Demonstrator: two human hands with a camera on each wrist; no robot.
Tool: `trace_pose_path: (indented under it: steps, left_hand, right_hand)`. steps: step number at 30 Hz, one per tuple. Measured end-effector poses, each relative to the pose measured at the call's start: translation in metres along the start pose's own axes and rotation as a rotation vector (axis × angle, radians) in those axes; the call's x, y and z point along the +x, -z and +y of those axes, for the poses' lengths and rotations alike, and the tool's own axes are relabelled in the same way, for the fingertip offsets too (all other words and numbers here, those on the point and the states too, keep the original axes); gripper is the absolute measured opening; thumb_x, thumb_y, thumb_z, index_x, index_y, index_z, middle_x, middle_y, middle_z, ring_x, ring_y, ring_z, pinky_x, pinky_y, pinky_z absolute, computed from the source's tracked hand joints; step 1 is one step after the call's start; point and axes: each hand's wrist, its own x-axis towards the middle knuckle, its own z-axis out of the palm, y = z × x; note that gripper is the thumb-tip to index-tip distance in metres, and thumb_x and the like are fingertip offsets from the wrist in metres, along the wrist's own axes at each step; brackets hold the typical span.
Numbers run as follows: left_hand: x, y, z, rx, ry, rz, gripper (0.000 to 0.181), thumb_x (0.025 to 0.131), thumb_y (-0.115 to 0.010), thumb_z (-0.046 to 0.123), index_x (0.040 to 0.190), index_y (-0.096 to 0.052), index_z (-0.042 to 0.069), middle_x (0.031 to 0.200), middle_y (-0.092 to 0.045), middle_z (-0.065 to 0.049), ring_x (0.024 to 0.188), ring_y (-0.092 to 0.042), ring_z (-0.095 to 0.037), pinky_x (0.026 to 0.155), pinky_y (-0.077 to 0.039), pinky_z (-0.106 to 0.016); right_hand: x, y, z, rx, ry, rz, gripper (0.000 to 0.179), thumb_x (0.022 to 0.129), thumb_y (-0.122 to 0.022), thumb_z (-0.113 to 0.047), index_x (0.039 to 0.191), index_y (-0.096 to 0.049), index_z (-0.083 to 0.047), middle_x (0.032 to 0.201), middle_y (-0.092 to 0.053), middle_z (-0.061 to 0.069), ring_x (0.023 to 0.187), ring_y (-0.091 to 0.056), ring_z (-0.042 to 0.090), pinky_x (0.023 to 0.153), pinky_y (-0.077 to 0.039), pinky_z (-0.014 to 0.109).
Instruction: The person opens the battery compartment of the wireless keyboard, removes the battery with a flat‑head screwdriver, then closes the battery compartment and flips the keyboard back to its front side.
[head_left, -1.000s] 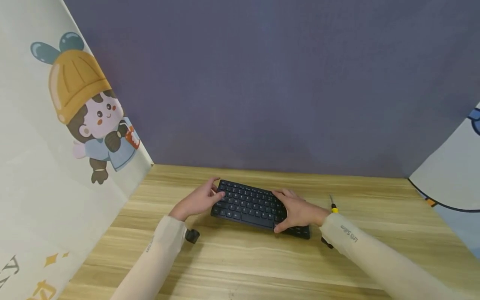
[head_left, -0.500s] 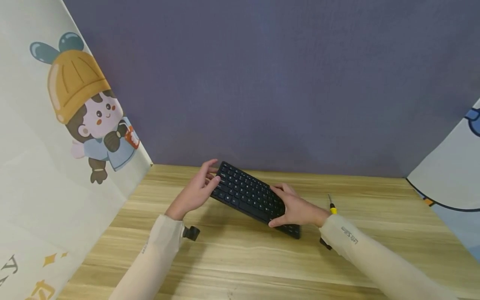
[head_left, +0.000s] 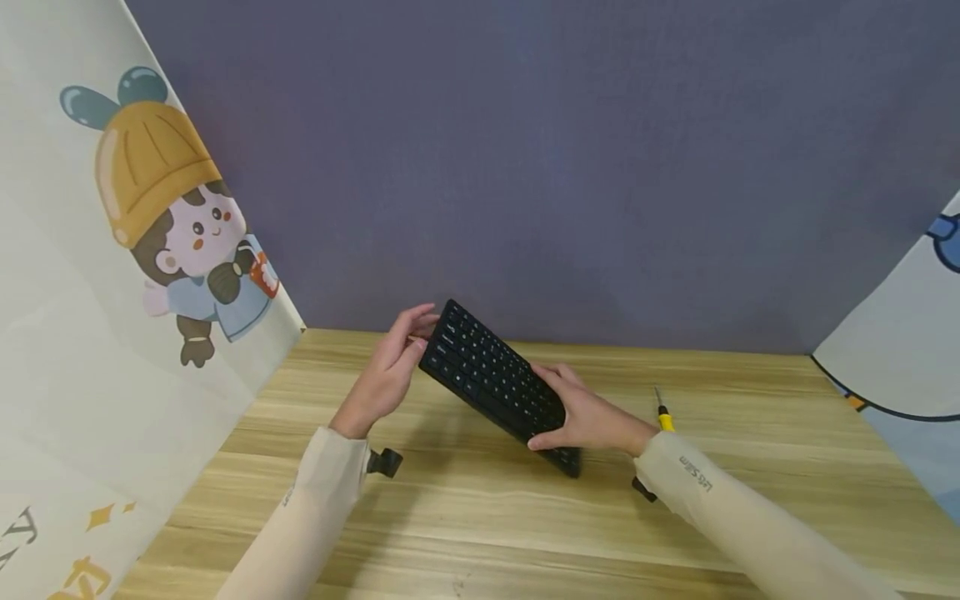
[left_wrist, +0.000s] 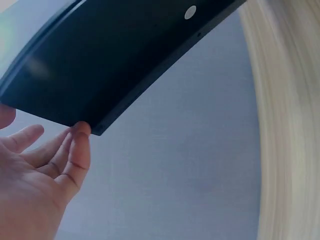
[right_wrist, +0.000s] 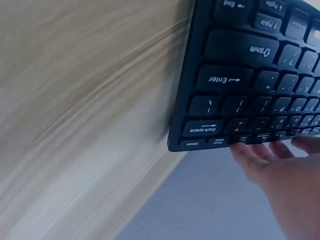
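Observation:
A black keyboard (head_left: 487,367) is tilted, its left end raised above the wooden table and its right end low. At the raised end, my left hand (head_left: 386,375) holds the short edge, thumb near the keys. In the left wrist view a fingertip (left_wrist: 81,128) laps onto a corner of the keyboard's dark underside (left_wrist: 100,60). My right hand (head_left: 588,412) grips the keyboard across its width near the lower end, thumb on the near long edge and fingers at the far one. The right wrist view shows the Enter and Backspace keys beside those fingers (right_wrist: 245,152).
On the wooden table (head_left: 480,525), a screwdriver (head_left: 664,412) with a yellow and black handle lies right of my right hand, partly behind the sleeve. A dark grey panel (head_left: 525,167) stands along the back edge. A wall with a cartoon figure (head_left: 202,225) borders the left.
The keyboard's left end has risen and its right end has shifted left, tipping it more steeply. My left hand has moved up with it, and its thumb has slid off the keys to the edge.

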Motion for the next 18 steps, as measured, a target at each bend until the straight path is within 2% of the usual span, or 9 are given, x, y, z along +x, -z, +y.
trace_pose_path:
  steps: [6,12,15,18]
  left_hand:
    - [0.004,-0.003,0.009,0.035,-0.070,0.071,0.037,0.092,-0.038,-0.013,0.128,-0.045,-0.013,0.122,-0.052,-0.027,0.106,-0.050,-0.038,0.087,-0.041,-0.043]
    - [0.009,-0.006,0.018,0.050,-0.133,0.112,0.035,0.090,-0.038,-0.014,0.122,-0.050,-0.016,0.117,-0.052,-0.029,0.103,-0.050,-0.040,0.086,-0.042,-0.042]
    - [0.012,-0.007,0.017,0.024,-0.139,0.115,0.036,0.090,-0.037,-0.015,0.123,-0.050,-0.016,0.122,-0.049,-0.030,0.107,-0.048,-0.042,0.090,-0.040,-0.046]
    - [0.014,-0.012,0.007,0.039,-0.128,0.095,0.034,0.091,-0.041,-0.011,0.123,-0.054,-0.011,0.132,-0.045,-0.025,0.119,-0.043,-0.039,0.095,-0.036,-0.050]
  right_hand:
    - [0.002,-0.003,-0.005,0.031,0.020,0.009,0.113,0.065,-0.077,-0.061,0.152,-0.019,-0.019,0.146,-0.024,0.005,0.130,-0.031,0.026,0.099,-0.035,0.052]
    - [0.003,-0.008,-0.009,0.092,0.003,0.008,0.111,0.066,-0.077,-0.062,0.152,-0.017,-0.026,0.147,-0.020,-0.001,0.132,-0.029,0.022,0.098,-0.036,0.052]
    - [0.003,-0.010,-0.009,0.105,0.001,0.022,0.110,0.066,-0.076,-0.062,0.152,-0.016,-0.029,0.147,-0.021,-0.004,0.132,-0.029,0.020,0.099,-0.036,0.052]
    - [0.005,-0.013,-0.010,0.114,0.021,0.050,0.111,0.065,-0.077,-0.061,0.152,-0.018,-0.028,0.146,-0.023,-0.003,0.129,-0.033,0.021,0.099,-0.036,0.051]
